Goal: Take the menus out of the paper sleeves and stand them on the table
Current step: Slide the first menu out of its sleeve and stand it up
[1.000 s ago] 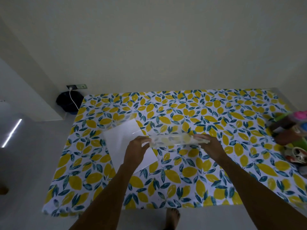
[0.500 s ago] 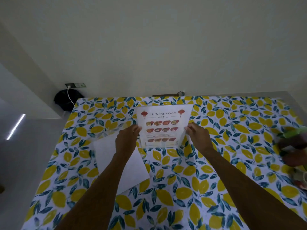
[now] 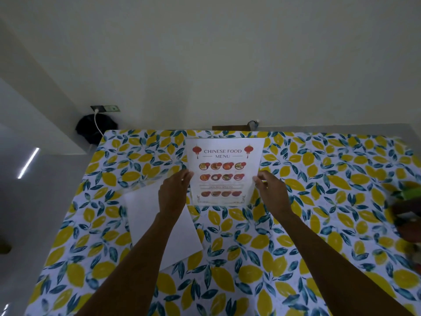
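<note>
Head view: the menu (image 3: 222,172) reads "CHINESE FOOD MENU" and, lower, "HOUSES SPECIAL". It stands upright on the lemon-print desk (image 3: 319,201), pinched at its edges between the left hand (image 3: 174,192) and right hand (image 3: 270,190). A white paper sleeve (image 3: 159,226) lies under the left wrist. Half a second ago the menu stood the same, gripped alike.

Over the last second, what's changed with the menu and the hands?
The menu went from lying flat and edge-on between the hands to standing upright, printed face toward the camera, its bottom edge at the tablecloth. The left hand and right hand kept hold of its side edges throughout. The white paper sleeve stayed flat on the table.
</note>
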Demonstrator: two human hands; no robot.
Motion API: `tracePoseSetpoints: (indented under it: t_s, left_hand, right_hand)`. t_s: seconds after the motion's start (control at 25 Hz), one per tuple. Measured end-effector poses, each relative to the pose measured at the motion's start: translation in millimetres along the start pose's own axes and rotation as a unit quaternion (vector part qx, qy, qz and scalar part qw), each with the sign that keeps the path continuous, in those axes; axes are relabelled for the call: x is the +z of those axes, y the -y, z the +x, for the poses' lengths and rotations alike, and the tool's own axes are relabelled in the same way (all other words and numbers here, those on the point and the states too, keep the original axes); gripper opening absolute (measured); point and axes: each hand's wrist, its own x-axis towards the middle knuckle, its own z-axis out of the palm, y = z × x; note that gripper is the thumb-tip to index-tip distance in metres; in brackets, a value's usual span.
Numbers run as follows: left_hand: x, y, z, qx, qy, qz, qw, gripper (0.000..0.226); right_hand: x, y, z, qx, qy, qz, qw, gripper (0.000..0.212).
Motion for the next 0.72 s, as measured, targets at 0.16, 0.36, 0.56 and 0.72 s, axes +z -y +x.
tracePoseSetpoints:
  t_s: [0.16, 0.36, 0.56, 0.72]
  left_hand:
    - [1, -3, -3, -0.012, 0.012, 0.005, 1.000, 0.028]
    - [-4, -1, -10, -0.009, 0.075, 0.008, 0.997, 0.019]
    - [-22, 23, -32, -0.013, 0.124, -0.029, 0.992, 0.030]
    - [-45, 78, -63, -0.019, 0.139, -0.036, 0.989, 0.036]
  right_hand:
    - [1, 5, -6, 0.009, -0.008, -0.006, 1.000, 0.020]
    - [0, 18, -14, 0.075, 0.028, -0.029, 0.996, 0.024]
    - [18, 41, -45, 0.177, 0.029, -0.048, 0.983, 0.048]
    - [63, 72, -85, 0.169, 0.083, -0.069, 0.980, 0.050]
